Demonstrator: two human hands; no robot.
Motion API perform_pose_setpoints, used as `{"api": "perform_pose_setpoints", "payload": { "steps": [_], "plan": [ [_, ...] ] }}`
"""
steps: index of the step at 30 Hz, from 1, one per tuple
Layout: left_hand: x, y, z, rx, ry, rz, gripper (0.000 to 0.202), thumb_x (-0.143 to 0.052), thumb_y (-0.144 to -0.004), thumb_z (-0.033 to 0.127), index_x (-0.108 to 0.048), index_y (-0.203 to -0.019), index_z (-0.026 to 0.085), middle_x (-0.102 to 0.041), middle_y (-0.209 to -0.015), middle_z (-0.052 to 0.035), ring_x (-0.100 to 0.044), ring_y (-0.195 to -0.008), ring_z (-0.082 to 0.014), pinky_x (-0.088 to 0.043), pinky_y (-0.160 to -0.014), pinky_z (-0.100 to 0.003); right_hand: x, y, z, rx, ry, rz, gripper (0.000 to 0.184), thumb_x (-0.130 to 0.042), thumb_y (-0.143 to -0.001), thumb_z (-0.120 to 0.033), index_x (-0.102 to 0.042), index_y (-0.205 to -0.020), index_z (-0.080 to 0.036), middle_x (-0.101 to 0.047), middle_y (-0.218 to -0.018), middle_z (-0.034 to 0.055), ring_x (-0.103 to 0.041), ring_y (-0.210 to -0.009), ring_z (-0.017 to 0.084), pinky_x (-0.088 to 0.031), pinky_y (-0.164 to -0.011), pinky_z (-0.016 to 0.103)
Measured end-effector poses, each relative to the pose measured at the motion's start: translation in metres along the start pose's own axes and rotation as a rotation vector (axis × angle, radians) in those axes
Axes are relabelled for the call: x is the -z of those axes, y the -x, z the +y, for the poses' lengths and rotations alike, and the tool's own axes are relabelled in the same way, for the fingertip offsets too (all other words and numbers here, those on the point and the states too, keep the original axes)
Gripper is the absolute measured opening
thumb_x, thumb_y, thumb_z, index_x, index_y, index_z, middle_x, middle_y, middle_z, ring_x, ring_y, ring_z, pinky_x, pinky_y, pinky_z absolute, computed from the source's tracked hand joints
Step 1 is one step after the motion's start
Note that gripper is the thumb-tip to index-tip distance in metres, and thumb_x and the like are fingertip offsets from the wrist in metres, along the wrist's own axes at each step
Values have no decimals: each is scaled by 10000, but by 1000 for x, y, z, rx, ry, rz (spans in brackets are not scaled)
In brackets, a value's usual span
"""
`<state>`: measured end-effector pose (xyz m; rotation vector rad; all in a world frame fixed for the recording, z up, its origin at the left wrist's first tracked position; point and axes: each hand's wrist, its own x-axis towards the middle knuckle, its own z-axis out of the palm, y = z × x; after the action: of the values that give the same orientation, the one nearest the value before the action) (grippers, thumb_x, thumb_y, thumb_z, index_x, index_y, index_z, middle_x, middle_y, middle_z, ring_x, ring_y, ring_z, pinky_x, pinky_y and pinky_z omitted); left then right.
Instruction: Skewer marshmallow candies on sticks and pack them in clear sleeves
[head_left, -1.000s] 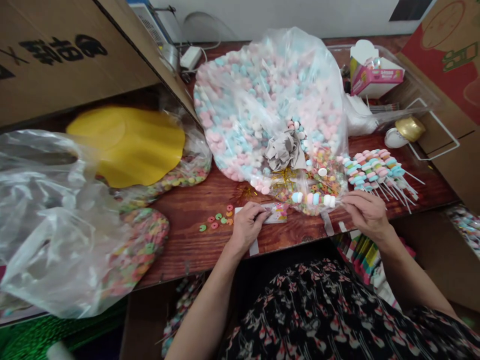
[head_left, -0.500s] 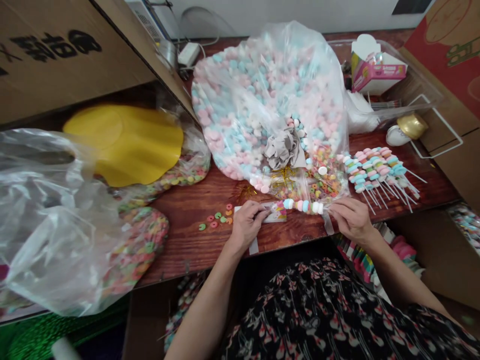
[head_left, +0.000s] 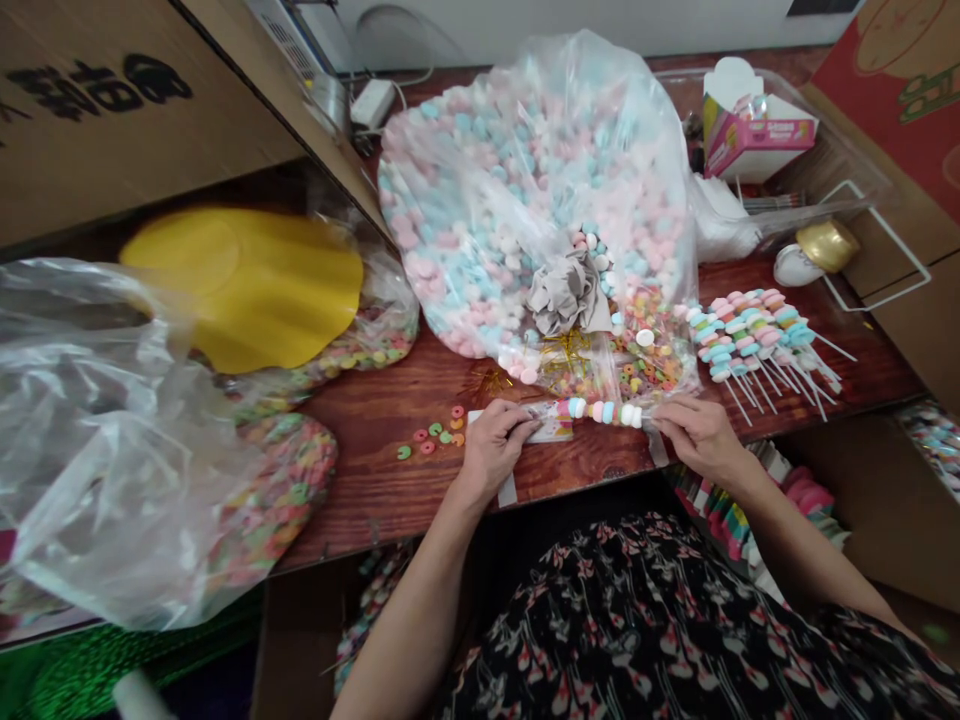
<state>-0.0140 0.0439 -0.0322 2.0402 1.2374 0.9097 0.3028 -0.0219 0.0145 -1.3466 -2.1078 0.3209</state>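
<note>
Reddish-brown wood tabletop (head_left: 375, 470) runs across the frame under a cardboard box (head_left: 127, 90) that overhangs the upper left. At far left a clear plastic bag (head_left: 97, 440) slumps over the table's edge, beside a bag of ring candies (head_left: 289, 490) and below a yellow round sheet (head_left: 240, 290). Bare wood opens around loose ring candies (head_left: 431, 438), just left of the left hand (head_left: 491, 450). Its fingers are closed in a pinch on the edge of a printed card (head_left: 551, 427), close to the table's near edge. The candy skewer (head_left: 600, 411) lies level between both hands, touching the foot of a large bag of pastel marshmallows (head_left: 525, 200), with a crumpled grey wrap (head_left: 568, 293) on that bag above. The right hand (head_left: 701, 440) sits at the skewer's right end, its fingers curled inward; whether they grip the skewer, one cannot tell. Little room remains between that hand and the finished skewers (head_left: 757, 335), fanned out just beyond it. At upper right stand a pink paper box (head_left: 757, 125) in a clear tray, and a gold ribbon roll (head_left: 827, 245) near a cardboard carton (head_left: 900, 80).
</note>
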Motion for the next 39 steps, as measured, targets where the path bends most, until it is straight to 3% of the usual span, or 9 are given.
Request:
{"api": "perform_pose_setpoints", "payload": {
  "steps": [6,14,20,25,28,30,33,36,39],
  "plan": [
    [0,-1,0,-10,13,5,105,-659,-839,260,-713,-779,193,-651,-794,-30,-606,-740,-141,-474,-674,-259,5,-8,-10,291,279,53,240,-483,-829,-70,-680,-915,-179,-681,-837,64,-600,-758,160,-452,-703,288],
    [3,0,-2,-59,47,-57,118,-616,-871,234,-709,-812,190,-629,-812,-31,-596,-754,-136,-469,-683,-255,4,-24,-3,305,275,132,206,-500,-850,-106,-685,-910,-176,-690,-856,66,-598,-780,159,-436,-687,273],
    [4,1,-4,-101,63,-84,102,-614,-873,229,-693,-827,182,-633,-843,-41,-602,-780,-139,-480,-706,-262,1,-39,-4,357,298,-6,216,-483,-863,-130,-690,-862,-189,-671,-806,40,-554,-733,144,-353,-659,276],
    [5,3,-2,-78,39,-38,88,-631,-855,261,-646,-839,175,-610,-814,-25,-574,-735,-133,-470,-672,-257,-7,-58,-4,421,282,11,210,-489,-849,-135,-690,-873,-189,-677,-817,37,-543,-751,151,-335,-668,279],
    [7,3,5,-89,-158,27,326,-701,-782,327,-618,-1054,168,-608,-979,-77,-564,-862,-194,-479,-759,-329,-7,-64,-2,418,211,39,189,-514,-856,-160,-697,-881,-202,-693,-861,31,-553,-775,150,-351,-694,277],
    [9,-1,10,-146,-350,-11,515,-718,-740,321,-574,-1206,157,-554,-1189,-151,-507,-1057,-285,-436,-888,-435,-6,-65,-1,413,170,51,168,-534,-857,-173,-698,-874,-204,-701,-875,26,-559,-775,148,-360,-703,279],
    [10,-12,16,-202,-523,-126,482,-663,-718,227,-598,-1193,177,-458,-1355,-177,-407,-1182,-361,-354,-940,-521,-9,-62,-2,422,148,78,156,-539,-859,-170,-692,-852,-194,-701,-851,25,-559,-752,144,-365,-687,279],
    [11,-24,21,-223,-518,-192,275,-591,-709,153,-646,-977,182,-576,-1204,-146,-461,-1123,-331,-349,-915,-492,-10,-60,-5,443,137,141,162,-527,-863,-161,-685,-860,-191,-701,-848,29,-561,-742,138,-362,-664,275],
    [15,-33,30,-192,-413,-276,116,-550,-761,167,-612,-858,174,-637,-859,-75,-561,-845,-226,-402,-773,-358,-2,-63,-11,477,173,182,174,-499,-879,-162,-671,-865,-185,-693,-828,31,-555,-735,136,-353,-651,279]
  ]
}}
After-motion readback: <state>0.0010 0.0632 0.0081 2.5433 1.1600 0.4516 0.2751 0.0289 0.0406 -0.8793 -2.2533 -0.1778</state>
